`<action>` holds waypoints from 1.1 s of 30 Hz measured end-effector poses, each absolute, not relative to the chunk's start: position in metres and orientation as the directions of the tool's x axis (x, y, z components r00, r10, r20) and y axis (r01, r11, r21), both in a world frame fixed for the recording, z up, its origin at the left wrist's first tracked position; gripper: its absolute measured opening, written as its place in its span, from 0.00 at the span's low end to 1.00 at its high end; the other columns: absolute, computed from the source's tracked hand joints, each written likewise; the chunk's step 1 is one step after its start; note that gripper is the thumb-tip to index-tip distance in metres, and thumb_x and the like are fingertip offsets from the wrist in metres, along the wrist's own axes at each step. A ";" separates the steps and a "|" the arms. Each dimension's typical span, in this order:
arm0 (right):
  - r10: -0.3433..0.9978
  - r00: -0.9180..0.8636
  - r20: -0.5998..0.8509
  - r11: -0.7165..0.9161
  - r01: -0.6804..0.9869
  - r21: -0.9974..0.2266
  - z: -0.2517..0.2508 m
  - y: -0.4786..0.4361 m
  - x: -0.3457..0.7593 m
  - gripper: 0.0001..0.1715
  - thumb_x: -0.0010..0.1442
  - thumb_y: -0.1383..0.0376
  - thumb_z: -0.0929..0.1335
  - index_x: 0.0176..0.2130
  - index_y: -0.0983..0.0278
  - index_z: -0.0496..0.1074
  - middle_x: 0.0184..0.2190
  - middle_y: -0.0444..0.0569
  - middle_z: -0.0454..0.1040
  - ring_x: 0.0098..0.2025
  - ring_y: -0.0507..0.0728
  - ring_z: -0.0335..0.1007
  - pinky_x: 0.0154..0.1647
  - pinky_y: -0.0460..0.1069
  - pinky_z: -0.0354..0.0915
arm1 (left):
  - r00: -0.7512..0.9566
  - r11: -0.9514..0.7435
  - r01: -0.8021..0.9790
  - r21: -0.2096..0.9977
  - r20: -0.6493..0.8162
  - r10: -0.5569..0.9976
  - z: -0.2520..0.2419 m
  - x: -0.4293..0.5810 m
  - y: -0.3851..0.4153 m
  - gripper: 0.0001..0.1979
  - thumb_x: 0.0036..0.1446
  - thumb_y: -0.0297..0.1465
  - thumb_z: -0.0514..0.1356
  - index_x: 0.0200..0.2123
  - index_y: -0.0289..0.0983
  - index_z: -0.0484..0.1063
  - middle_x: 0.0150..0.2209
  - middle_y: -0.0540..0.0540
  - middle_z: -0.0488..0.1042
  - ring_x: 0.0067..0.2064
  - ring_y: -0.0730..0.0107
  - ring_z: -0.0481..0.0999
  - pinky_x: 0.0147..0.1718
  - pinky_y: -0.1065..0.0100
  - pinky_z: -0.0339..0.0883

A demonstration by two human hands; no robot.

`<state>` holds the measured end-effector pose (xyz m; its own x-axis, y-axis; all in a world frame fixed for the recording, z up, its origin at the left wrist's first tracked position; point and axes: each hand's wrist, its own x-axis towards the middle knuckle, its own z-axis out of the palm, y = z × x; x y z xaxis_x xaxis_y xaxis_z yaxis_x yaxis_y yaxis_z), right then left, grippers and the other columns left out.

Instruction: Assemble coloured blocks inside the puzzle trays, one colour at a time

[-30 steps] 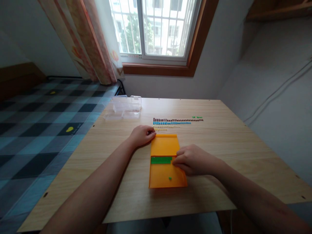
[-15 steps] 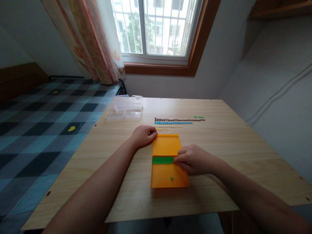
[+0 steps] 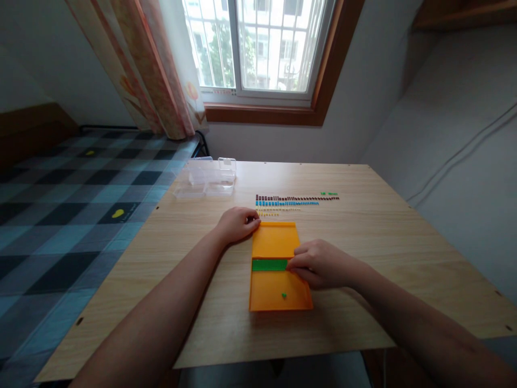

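An open orange plastic case (image 3: 275,240) lies on the table, its two halves spread flat. A flat green strip (image 3: 269,265) runs across it just on the near side of the hinge line. My left hand (image 3: 237,223) is curled at the far left corner of the case, thumb and fingertips at its edge. Over the right side of the case is my right hand (image 3: 317,263), its fingers pinched at the right end of the green strip. Those fingers hide that end. A small green brick (image 3: 284,295) lies loose in the near half.
Rows of tiny brown bricks (image 3: 299,198), blue bricks (image 3: 286,203) and yellow bricks (image 3: 269,214) lie beyond the case. Small green bricks (image 3: 329,193) are at the far right of the rows. Clear plastic boxes (image 3: 212,180) stand at the back left of the wooden table (image 3: 363,215).
Both hands keep their places on the case and strip. The whole view has shifted very slightly; otherwise nothing has visibly moved.
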<state>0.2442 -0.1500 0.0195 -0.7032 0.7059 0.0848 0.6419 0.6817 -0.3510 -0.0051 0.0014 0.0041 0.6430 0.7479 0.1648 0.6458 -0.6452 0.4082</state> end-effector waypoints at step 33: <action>0.652 -0.743 0.153 0.733 0.566 -0.378 0.028 -0.153 0.244 0.11 0.67 0.67 0.66 0.37 0.62 0.79 0.30 0.47 0.77 0.29 0.51 0.68 0.32 0.48 0.56 | 0.641 -0.642 0.646 0.414 0.162 0.750 0.005 -0.004 0.002 0.12 0.60 0.38 0.59 0.30 0.39 0.79 0.27 0.49 0.77 0.28 0.69 0.70 0.28 0.68 0.54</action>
<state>0.2442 -0.1534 0.0283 -0.7425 0.6521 0.1533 0.5656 0.7329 -0.3781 -0.0043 0.0018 0.0045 0.6411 0.7501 0.1624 0.6459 -0.6416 0.4137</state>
